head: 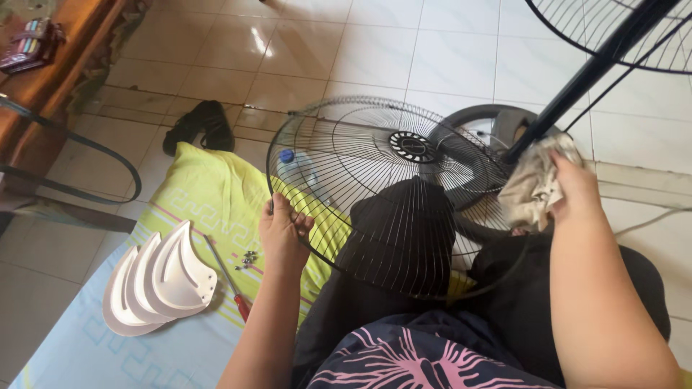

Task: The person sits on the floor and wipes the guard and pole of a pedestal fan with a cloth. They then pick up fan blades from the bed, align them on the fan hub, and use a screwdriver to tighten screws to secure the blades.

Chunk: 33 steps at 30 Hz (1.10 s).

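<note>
I am steadying the round wire fan guard (382,194) over my lap, my left hand (283,230) gripping its rim while my right hand (577,189) is clutching a crumpled rag (533,184) against the far edge. The guard could slip sideways onto the stacked white fan blades (158,281), screwdriver (229,279) and loose screws (249,258) lying beside me.

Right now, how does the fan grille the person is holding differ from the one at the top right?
The held grille is fully in view, tilted over the lap, gripped at its rim by the left hand. The upper grille is cut off by the frame, and no hand touches it. The right hand presses a rag against the held grille. Both are black wire.
</note>
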{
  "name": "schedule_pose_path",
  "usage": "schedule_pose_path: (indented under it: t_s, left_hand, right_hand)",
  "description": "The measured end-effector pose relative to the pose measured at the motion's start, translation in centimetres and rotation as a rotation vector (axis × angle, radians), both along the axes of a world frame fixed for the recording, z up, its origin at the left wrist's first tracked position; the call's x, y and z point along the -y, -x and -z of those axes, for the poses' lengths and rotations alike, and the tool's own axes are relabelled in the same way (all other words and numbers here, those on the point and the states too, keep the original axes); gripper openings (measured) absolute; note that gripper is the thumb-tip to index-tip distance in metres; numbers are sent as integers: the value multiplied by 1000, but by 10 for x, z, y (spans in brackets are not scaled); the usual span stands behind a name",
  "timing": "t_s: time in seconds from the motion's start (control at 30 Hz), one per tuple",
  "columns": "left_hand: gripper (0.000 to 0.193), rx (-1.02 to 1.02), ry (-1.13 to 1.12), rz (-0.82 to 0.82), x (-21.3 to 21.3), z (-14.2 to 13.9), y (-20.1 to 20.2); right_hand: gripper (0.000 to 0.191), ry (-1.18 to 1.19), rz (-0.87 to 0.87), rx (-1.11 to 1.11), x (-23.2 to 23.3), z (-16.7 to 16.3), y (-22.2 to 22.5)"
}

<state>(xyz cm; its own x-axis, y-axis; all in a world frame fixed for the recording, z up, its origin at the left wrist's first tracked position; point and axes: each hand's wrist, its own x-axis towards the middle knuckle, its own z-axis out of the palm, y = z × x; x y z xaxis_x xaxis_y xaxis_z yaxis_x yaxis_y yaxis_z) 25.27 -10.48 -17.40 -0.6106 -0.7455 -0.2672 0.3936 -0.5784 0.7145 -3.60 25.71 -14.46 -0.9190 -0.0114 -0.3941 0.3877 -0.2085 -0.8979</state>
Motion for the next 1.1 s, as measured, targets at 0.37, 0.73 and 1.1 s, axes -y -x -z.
schedule_pose_path:
  t_s: [0.37, 0.73, 1.1]
  left_hand:
    - [16, -19, 203, 33, 21, -35, -10]
    - [24, -310, 526, -101, 60, -130, -70]
    - [25, -530, 836, -38, 94, -260, -58]
  right_hand:
    - [26, -52, 3, 157, 41, 45, 0]
    - [33, 10, -435, 73, 91, -7, -38]
    - [40, 164, -553, -41, 89, -83, -79]
